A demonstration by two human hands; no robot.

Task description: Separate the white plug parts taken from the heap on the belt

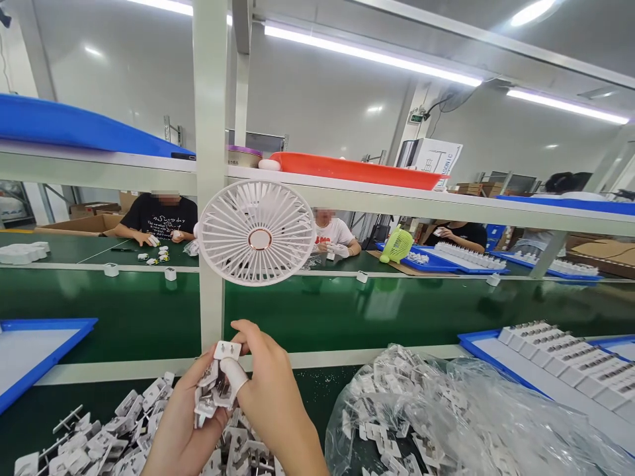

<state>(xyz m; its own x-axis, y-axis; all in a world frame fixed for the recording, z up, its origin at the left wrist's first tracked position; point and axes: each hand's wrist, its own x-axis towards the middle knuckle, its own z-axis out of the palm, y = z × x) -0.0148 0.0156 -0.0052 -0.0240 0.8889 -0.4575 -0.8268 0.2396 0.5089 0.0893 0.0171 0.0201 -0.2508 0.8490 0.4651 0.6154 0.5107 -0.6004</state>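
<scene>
My left hand (181, 423) is closed around a small handful of white plastic plug pieces (208, 396) with metal parts. From the right, my right hand (275, 390) reaches over them, its thumb in a white finger cover. Thumb and fingers grip one white plug piece (228, 349), whose face shows two short metal pins. Both hands are close together above a loose heap of similar plug pieces (104, 439) on the green bench. To the right, a transparent plastic bag (347, 410) lies with many more of these pieces in it.
Rows of white plug housings (570, 360) stand on a blue-rimmed tray at right; another blue-rimmed tray (40, 330) is at left. A green conveyor belt (347, 317) runs beyond. A white fan (258, 235) hangs on the post ahead. Several people sit across the belt.
</scene>
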